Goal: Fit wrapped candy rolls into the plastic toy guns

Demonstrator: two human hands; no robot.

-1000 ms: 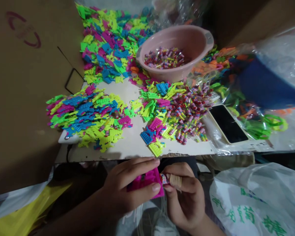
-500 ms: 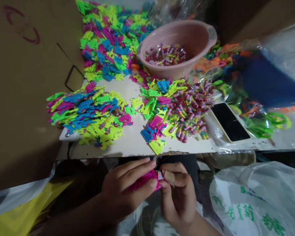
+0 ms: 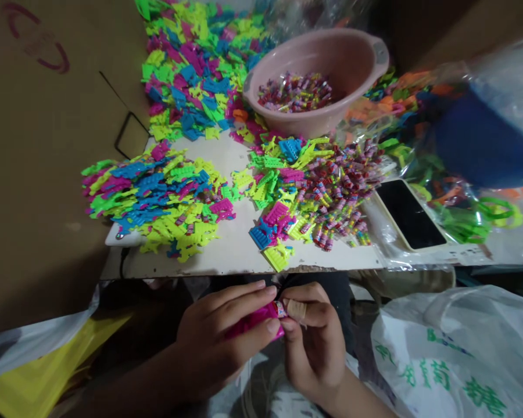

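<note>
My left hand [image 3: 220,328] is closed around a bright pink plastic piece [image 3: 255,320], most of it hidden under the fingers. Between the thumb and forefinger of my right hand [image 3: 316,337] is a small wrapped candy [image 3: 281,309], pressed at the pink piece's right end. A tan bandage [image 3: 297,309] wraps one right finger. Both hands are below the table's front edge. Just beyond them lie a mixed heap of coloured plastic pieces [image 3: 265,232] and a pile of small wrapped candies [image 3: 342,191].
A pink basin [image 3: 318,119] holds more wrapped candies. Coloured plastic pieces form a pile on the left [image 3: 157,191] and a larger heap behind [image 3: 192,75]. A phone [image 3: 412,215] lies at right. A cardboard box [image 3: 47,174] stands left; a white plastic bag [image 3: 457,348] is lower right.
The candy sits slightly closer into the pink piece's end, with my right fingers still on it. Both hands have barely shifted; the view has tilted a little.
</note>
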